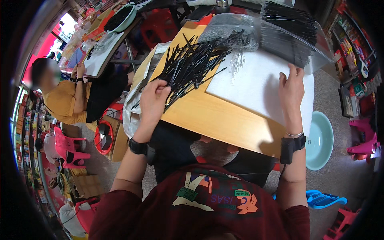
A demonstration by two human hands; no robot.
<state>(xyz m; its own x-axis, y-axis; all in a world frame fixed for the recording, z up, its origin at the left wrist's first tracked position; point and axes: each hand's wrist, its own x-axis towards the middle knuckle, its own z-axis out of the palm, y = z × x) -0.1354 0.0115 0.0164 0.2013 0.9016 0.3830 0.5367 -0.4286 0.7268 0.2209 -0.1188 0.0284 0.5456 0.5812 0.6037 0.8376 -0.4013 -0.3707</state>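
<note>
A loose pile of thin black sticks (192,68) lies crisscrossed on the left part of the wooden table. My left hand (154,98) is at the near left edge of this pile, its fingertips curled together against the sticks; whether one is pinched in them is hidden. On the right, my right hand (292,86) hovers over the white sheet (248,80) with its fingers stretched and the thumb apart. Just past its fingertips lies a clear plastic bag (320,56) holding neatly lined-up black sticks (286,30). Thin silvery wires (238,62) lie between pile and bag.
A clear bag of thin wire pieces (236,30) lies at the table's far side. A pale blue basin (320,140) stands on the floor at right. Another person (66,96) sits at a second table on the left. Pink stools (68,148) and blue slippers (324,199) are around.
</note>
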